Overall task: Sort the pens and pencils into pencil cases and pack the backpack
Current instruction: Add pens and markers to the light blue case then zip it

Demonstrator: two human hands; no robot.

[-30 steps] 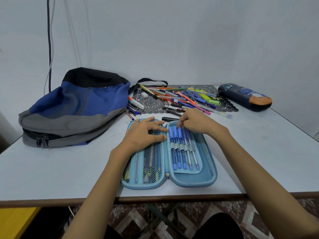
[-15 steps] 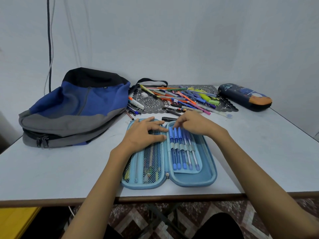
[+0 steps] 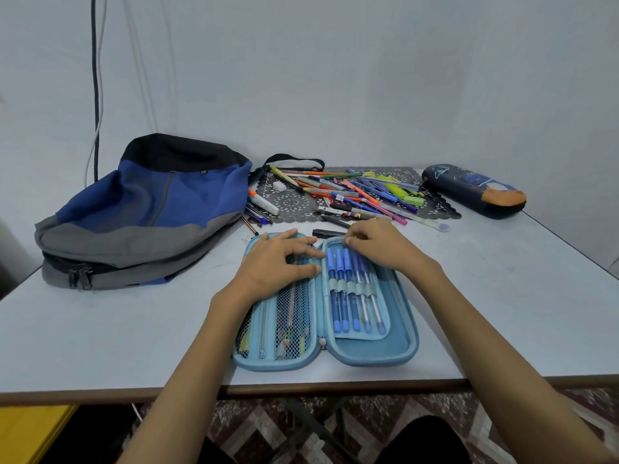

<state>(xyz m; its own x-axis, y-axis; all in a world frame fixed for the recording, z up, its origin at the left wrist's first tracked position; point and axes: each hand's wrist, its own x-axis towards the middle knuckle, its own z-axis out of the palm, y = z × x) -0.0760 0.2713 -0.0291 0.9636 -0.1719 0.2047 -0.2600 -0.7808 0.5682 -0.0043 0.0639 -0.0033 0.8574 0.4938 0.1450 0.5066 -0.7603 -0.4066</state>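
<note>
Head view, left to right: the backpack (image 3: 147,209) lies unpacked; the left hand (image 3: 278,262) presses flat, fingers spread and holding nothing, on the open blue case (image 3: 375,353); the right hand (image 3: 378,244) curls over the looped pens (image 3: 351,289) — grip unclear. Loose pens (image 3: 351,195) lie just beyond, long axes mostly crosswise, nearer the right hand.

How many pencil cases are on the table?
2: a light blue case lying open under both hands near the front edge, and a dark case, closed, at the back right.
</note>
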